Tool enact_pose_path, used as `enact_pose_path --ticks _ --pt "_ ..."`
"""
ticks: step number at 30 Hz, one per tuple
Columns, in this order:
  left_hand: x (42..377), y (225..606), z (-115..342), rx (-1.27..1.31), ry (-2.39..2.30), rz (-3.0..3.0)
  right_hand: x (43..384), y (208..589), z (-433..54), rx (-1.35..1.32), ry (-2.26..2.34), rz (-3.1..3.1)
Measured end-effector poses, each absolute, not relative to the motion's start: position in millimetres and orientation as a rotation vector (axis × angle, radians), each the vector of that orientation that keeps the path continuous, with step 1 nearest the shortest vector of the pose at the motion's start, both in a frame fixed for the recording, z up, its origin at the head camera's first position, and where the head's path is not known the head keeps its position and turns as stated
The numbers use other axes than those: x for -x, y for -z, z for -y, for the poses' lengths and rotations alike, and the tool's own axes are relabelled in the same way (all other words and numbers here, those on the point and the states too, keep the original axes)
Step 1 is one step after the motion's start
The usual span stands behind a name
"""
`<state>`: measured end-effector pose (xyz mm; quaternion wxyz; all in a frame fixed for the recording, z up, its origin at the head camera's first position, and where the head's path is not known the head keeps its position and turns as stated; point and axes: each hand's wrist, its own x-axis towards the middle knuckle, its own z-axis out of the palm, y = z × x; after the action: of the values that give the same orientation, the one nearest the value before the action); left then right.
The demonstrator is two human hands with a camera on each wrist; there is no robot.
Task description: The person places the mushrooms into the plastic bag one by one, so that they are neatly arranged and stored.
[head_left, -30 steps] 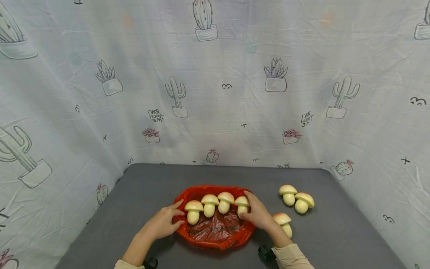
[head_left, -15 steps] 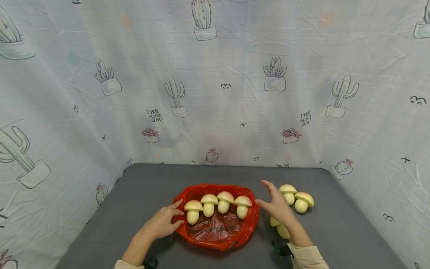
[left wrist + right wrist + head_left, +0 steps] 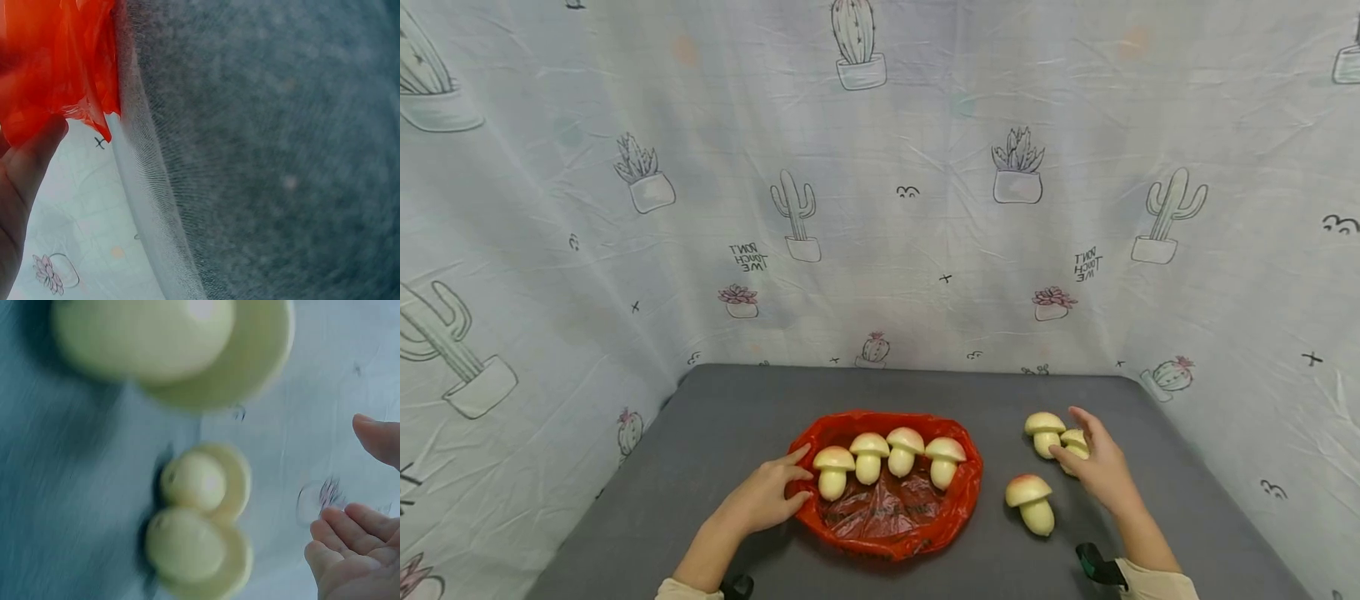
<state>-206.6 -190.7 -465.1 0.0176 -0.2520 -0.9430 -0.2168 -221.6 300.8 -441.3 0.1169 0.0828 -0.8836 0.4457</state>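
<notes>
In the head view a red plastic bag [image 3: 895,546] lies spread with its mouth up. Several cream toy mushrooms [image 3: 906,450] with pink-tinged caps stand in a row inside it. My left hand [image 3: 767,493] holds the bag's left rim; its thumb [image 3: 47,144] meets the red plastic in the left wrist view. Over on the right, my right hand [image 3: 1103,467] is spread and holds nothing, partly covering one mushroom [image 3: 1075,442]. Another mushroom [image 3: 1045,433] is beside that one. A third loose mushroom [image 3: 1032,502] lies nearer to me, tilted.
A dark grey table [image 3: 737,400] carries everything. Behind it and at both sides hangs a pale curtain [image 3: 880,233] printed with cacti. A black strap [image 3: 1097,562] is on my right wrist.
My right hand has let go of the rightmost mushroom in the bag and moved right, to the two loose mushrooms at the back. My left hand has stayed put.
</notes>
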Motion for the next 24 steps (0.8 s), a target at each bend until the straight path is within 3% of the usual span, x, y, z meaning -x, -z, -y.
enact_pose_path --ticks 16,24 --pt "207.3 465.4 189.8 0.777 0.695 2.951 236.5 474.1 -349.0 0.068 -1.199 2.861" --pt "206.5 463.5 189.1 0.781 0.685 2.947 244.9 480.7 -350.2 0.057 -1.203 2.905"
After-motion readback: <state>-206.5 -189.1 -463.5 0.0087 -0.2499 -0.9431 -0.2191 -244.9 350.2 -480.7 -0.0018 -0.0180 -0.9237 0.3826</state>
